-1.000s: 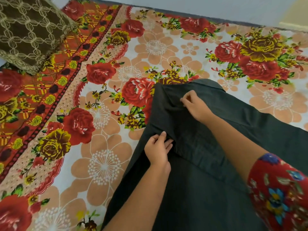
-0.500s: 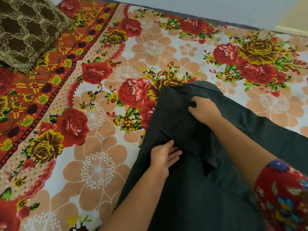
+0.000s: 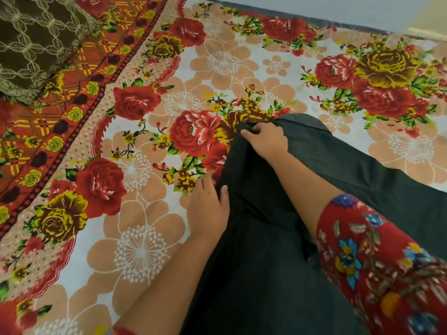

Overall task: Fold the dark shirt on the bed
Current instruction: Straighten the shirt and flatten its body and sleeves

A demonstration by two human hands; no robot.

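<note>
The dark shirt point(image 3: 278, 250) lies spread on the flowered bed sheet point(image 3: 145, 250), running from the middle of the view to the lower right. My right hand point(image 3: 266, 139) grips the shirt's far left corner, fingers curled around bunched cloth. My left hand point(image 3: 209, 209) sits at the shirt's left edge lower down, thumb on top of the fabric and fingers tucked under the edge against the sheet. My right forearm crosses over the shirt and hides part of it.
A brown patterned pillow point(image 3: 36, 42) lies at the top left corner of the bed. The bed's far edge meets a pale wall point(image 3: 314, 8) along the top. Bare sheet stretches to the left and beyond the shirt.
Both hands moved left to the shirt's left edge. The right hand went from pressing the cloth to gripping the far corner. The left hand slid from on top of the shirt to its edge.
</note>
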